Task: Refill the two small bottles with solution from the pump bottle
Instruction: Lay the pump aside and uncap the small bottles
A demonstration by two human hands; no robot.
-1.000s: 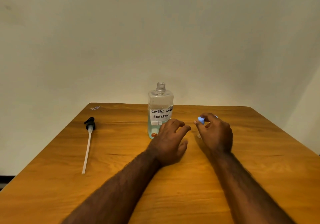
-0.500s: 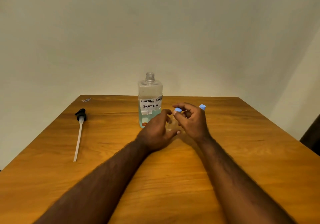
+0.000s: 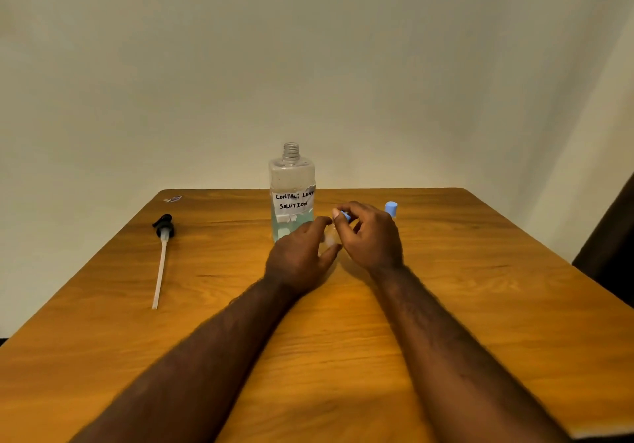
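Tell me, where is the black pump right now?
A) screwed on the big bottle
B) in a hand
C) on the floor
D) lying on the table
D: the pump lies flat on the table, off to the left of the big bottle, whose neck is open.

There were one large bottle [image 3: 291, 181], one pump head [image 3: 164, 228], two small bottles (centre small bottle [image 3: 330, 236], right small bottle [image 3: 391, 208]), one table [image 3: 480, 305] and one scrap [image 3: 173, 198].

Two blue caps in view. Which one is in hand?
The blue cap pinched by the right hand, over the small bottle in the left hand. The other cap stands behind the right hand.
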